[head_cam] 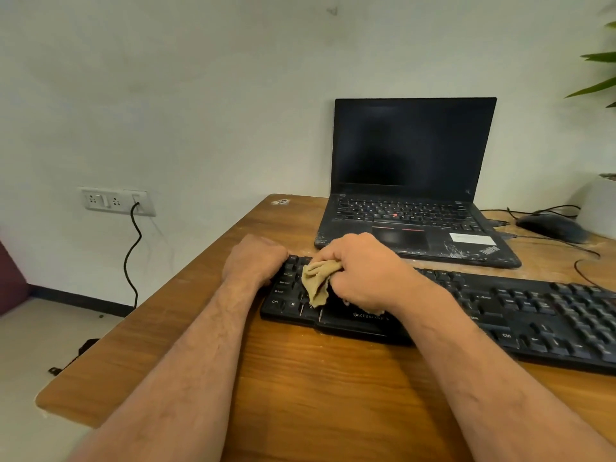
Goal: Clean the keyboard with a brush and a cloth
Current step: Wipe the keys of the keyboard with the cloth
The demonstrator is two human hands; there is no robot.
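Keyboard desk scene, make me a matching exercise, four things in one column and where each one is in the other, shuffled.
Things:
1. cloth
2. laptop
3. mouse
4. left hand

Places:
A. behind the keyboard, lid open
B. on the keyboard's left end
C. bunched in the right hand
D. right of the laptop

Pairs: 1-C, 2-A, 3-D, 4-B

Pale wall [200,78] with socket panel [116,201], wooden desk [316,378], light floor [33,345], perhaps tiled.

keyboard [500,315] black | cloth [316,281] tan | laptop [413,181] black | table [316,378] wood-grain brown
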